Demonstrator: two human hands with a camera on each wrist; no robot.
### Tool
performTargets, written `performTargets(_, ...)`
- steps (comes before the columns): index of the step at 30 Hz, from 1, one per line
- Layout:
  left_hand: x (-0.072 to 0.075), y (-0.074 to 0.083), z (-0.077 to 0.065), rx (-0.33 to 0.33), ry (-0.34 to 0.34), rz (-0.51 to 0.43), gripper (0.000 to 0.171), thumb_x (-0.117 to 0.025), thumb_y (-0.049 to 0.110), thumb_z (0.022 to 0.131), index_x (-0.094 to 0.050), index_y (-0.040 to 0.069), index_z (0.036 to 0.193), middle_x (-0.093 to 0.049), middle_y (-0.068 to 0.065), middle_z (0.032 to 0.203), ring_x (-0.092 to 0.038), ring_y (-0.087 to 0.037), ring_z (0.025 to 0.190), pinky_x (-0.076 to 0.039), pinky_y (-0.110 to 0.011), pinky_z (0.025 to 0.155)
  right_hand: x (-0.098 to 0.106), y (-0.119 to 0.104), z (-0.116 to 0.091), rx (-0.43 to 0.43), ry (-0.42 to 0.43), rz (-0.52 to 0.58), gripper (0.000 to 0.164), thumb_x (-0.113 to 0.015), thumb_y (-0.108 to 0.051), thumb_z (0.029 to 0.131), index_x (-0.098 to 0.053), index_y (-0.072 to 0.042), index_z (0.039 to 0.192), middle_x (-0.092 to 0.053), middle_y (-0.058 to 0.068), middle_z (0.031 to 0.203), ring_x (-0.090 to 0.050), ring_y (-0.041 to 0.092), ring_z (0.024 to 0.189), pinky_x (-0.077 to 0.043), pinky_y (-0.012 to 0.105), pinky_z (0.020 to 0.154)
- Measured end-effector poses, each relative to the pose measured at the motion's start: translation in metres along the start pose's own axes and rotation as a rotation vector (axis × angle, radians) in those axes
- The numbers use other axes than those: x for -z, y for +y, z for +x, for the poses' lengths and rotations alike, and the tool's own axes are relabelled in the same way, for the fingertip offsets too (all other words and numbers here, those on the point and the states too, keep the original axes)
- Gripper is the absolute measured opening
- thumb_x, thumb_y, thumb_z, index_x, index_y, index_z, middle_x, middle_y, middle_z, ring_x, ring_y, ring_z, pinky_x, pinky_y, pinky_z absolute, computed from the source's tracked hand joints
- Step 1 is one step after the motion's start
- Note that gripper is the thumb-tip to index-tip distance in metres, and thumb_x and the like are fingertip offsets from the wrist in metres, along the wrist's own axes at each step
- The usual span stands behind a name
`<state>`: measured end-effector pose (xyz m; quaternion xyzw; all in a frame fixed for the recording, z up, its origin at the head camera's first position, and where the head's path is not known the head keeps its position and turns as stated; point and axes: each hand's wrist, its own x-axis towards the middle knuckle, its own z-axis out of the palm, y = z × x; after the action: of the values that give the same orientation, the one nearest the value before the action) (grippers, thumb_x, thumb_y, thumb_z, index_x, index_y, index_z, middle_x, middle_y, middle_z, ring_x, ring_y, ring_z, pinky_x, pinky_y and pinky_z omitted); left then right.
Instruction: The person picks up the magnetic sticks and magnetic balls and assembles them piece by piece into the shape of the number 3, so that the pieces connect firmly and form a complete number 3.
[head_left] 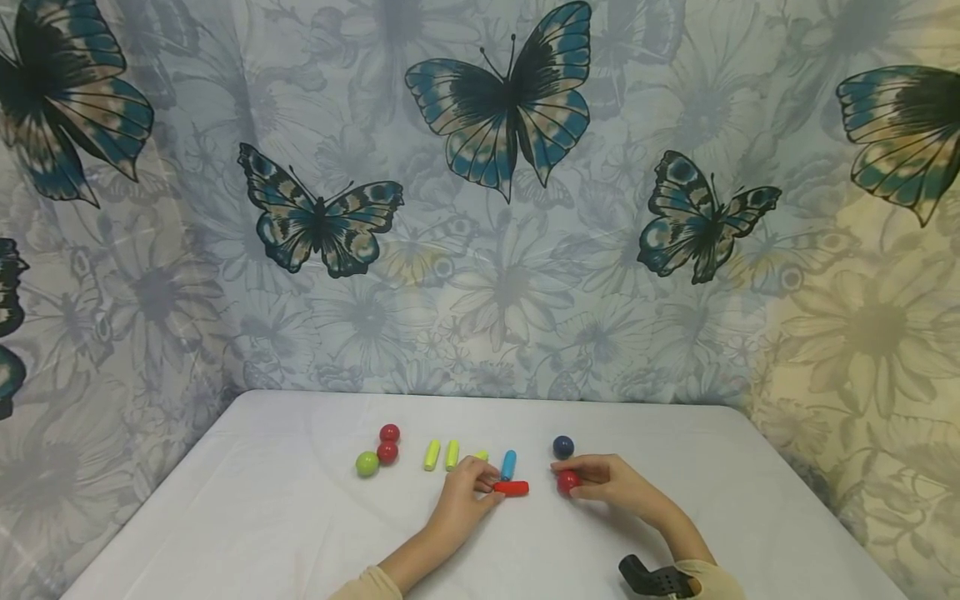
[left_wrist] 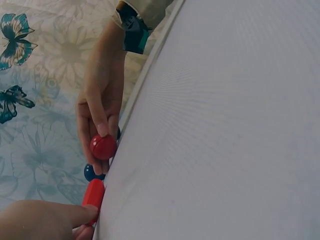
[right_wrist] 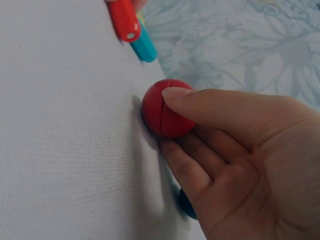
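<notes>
My left hand [head_left: 461,504] pinches the near end of a short red cylinder [head_left: 513,489] between thumb and fingers; the cylinder lies sideways at the tabletop. A light blue cylinder [head_left: 509,465] points away just behind it. To the right, my right hand [head_left: 618,486] holds a red ball [head_left: 567,482], thumb on one side and fingers on the other. In the right wrist view a seam runs round this red ball [right_wrist: 167,108]. Behind it sits a dark blue ball [head_left: 563,447], partly covered by the right fingers in the right wrist view.
Two yellow-green cylinders [head_left: 452,455] stand out left of centre, with a third [head_left: 481,456] partly hidden behind the left hand. Farther left, two red balls [head_left: 387,452] and a green ball [head_left: 367,464] cluster on the white table [head_left: 300,500]. Butterfly-patterned cloth [head_left: 510,292] hangs around it.
</notes>
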<state>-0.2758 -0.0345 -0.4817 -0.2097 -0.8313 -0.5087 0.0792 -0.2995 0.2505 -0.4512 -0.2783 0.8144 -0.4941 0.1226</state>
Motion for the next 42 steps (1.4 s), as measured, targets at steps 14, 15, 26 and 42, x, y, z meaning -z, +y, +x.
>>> performTargets(14, 0.006, 0.000, -0.001, -0.031, -0.021, -0.006, 0.019, -0.077, 0.001, 0.079, -0.073, 0.005, 0.097, -0.060, -0.004, 0.101, -0.064, -0.006, 0.083, -0.056, -0.016, 0.076, 0.000, -0.002, -0.001, 0.009, 0.005, -0.016, 0.042, -0.067, -0.011, 0.090, -0.059, 0.005, 0.128, -0.058, 0.026, 0.133, -0.058, 0.019, 0.127, -0.046, 0.009, 0.096)
performTargets(15, 0.007, 0.000, -0.002, -0.032, -0.020, -0.010, 0.019, -0.077, 0.001, 0.079, -0.073, 0.005, 0.097, -0.061, -0.004, 0.100, -0.064, -0.006, 0.082, -0.056, -0.017, 0.076, 0.000, -0.002, -0.001, 0.006, 0.008, -0.018, 0.042, -0.067, -0.011, 0.090, -0.059, 0.005, 0.128, -0.058, 0.026, 0.133, -0.058, 0.016, 0.126, -0.047, 0.010, 0.096)
performTargets(26, 0.016, -0.004, -0.004, 0.000, -0.049, 0.002, 0.018, -0.080, 0.005, 0.077, -0.074, 0.015, 0.091, -0.066, 0.002, 0.096, -0.061, -0.002, 0.084, -0.054, -0.015, 0.076, 0.001, 0.000, -0.001, -0.030, 0.021, -0.034, 0.041, -0.068, -0.014, 0.090, -0.061, -0.001, 0.128, -0.060, 0.021, 0.134, -0.060, 0.006, 0.122, -0.051, 0.021, 0.098)
performTargets(42, 0.024, -0.007, -0.010, -0.002, -0.131, -0.060, 0.018, -0.080, 0.004, 0.076, -0.072, 0.015, 0.088, -0.067, 0.002, 0.095, -0.062, -0.002, 0.084, -0.055, -0.016, 0.078, 0.001, 0.001, 0.000, -0.021, 0.022, -0.006, 0.040, -0.069, -0.012, 0.089, -0.062, 0.000, 0.127, -0.060, 0.023, 0.133, -0.059, -0.007, 0.116, -0.051, 0.016, 0.095)
